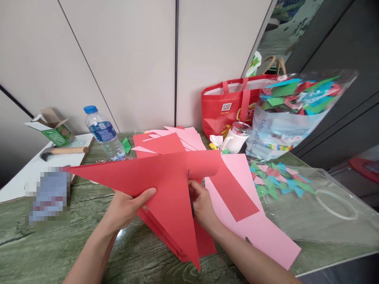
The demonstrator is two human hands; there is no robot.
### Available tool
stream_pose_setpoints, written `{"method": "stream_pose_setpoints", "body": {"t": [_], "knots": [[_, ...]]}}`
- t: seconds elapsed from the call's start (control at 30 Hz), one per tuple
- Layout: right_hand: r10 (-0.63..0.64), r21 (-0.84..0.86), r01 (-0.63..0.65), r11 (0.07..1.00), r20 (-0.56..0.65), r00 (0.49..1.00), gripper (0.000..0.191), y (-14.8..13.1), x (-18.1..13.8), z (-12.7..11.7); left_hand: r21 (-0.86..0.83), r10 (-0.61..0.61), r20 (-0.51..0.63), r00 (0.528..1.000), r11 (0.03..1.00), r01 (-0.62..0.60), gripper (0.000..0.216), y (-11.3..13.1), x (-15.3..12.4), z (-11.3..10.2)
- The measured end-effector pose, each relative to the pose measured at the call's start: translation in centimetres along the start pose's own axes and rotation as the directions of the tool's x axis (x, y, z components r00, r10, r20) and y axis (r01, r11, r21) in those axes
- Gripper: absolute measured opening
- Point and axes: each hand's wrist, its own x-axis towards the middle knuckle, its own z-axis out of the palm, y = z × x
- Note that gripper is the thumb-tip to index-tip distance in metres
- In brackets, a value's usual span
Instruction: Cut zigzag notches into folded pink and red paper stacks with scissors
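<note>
My left hand [127, 209] grips a large folded sheet of red paper [166, 177], thumb on top and fingers underneath. Closed around scissors [192, 206], my right hand [203, 203] is at the paper's right edge. Only a bit of dark handle and a sliver of blade show; the paper and fingers hide the rest. A strip of the red paper curls up and to the right beside the blade. Below lie more red sheets [166, 232], and pink paper [275, 236] spreads out under my right forearm.
A water bottle [105, 134], a hammer [66, 150] and an opened green box [56, 130] stand or lie at left. Behind are cut pink sheets [189, 138], a white mug [235, 139] and a red bag [216, 106]. At right are a filled plastic bag [284, 126] and folded paper pieces [278, 179].
</note>
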Motion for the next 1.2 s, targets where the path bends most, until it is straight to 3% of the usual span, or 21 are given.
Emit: {"method": "stream_pose_setpoints", "body": {"t": [0.67, 0.9, 1.2], "knots": [[0.099, 0.058, -0.096, 0.994, -0.052, 0.994, 0.012, 0.4, -0.2, 0.0, -0.086, -0.053, 0.019, 0.998, 0.995, 0.054, 0.038, 0.1, -0.1, 0.2], [0.011, -0.074, -0.015, 0.997, -0.059, 0.998, 0.024, 0.2, 0.1, 0.1, -0.102, -0.087, 0.045, 0.995, 0.991, 0.091, 0.038, 0.7, -0.3, 0.3], [-0.021, -0.086, 0.012, 0.996, -0.107, 0.994, 0.019, -0.8, 0.3, -0.1, -0.081, -0.097, 0.107, 0.990, 0.991, 0.106, 0.037, 0.1, -0.5, 0.4]]}}
